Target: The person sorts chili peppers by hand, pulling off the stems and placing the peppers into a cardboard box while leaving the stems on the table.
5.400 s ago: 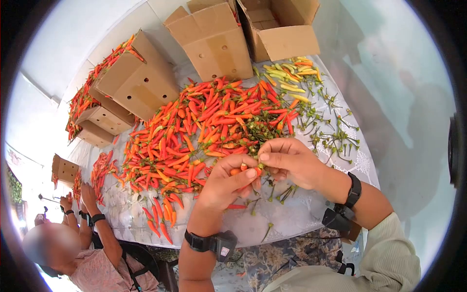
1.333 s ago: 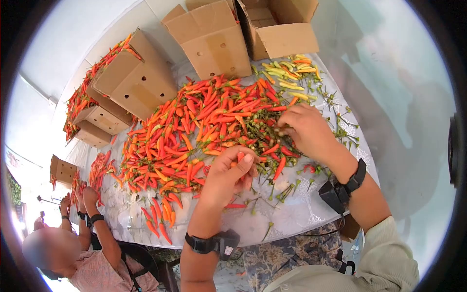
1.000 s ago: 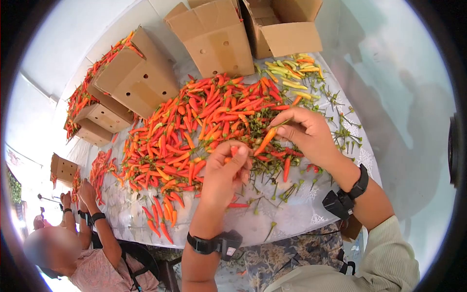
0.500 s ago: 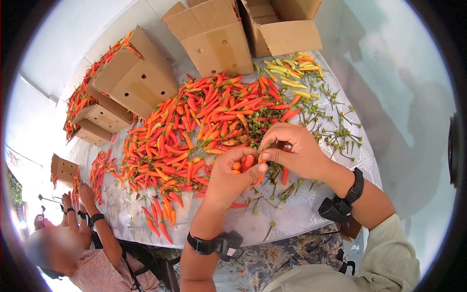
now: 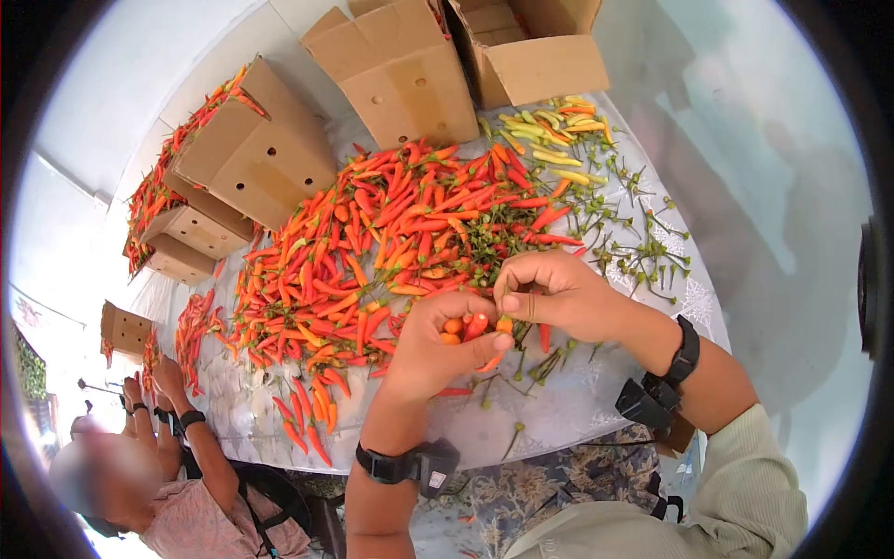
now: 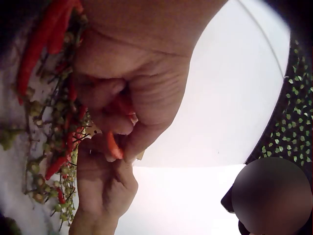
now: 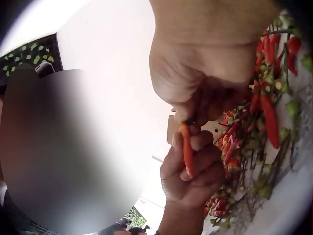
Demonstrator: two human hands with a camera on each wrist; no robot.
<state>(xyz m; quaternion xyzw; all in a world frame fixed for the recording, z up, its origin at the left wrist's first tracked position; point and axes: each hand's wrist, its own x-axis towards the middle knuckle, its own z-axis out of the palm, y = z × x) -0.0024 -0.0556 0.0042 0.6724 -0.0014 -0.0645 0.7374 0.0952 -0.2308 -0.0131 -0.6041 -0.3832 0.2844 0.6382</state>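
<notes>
In the head view my left hand [image 5: 438, 347] curls round several red and orange chilies [image 5: 476, 325], their blunt ends showing between thumb and fingers. My right hand [image 5: 568, 296] meets it fingertip to fingertip, pinching the top end of an orange chili [image 5: 504, 324]. The right wrist view shows that orange chili [image 7: 187, 151] lying lengthwise along the left hand [image 7: 188, 176], its top at the right thumb and finger. In the left wrist view a chili tip [image 6: 115, 146] sticks out of the left hand [image 6: 132, 93]. The stem is hidden by the right fingers.
A heap of red and orange chilies [image 5: 372, 242] covers the table [image 5: 559, 419] behind the hands. Loose green stems [image 5: 652, 256] and yellow chilies [image 5: 559, 158] lie at the right. Cardboard boxes [image 5: 410, 93] line the back. Another person [image 5: 200, 503] works at the left.
Since about a second ago, my right hand has brought an orange chili from beside the green stems to my left hand. Over the last half second both hands have stayed together, nearly unmoved.
</notes>
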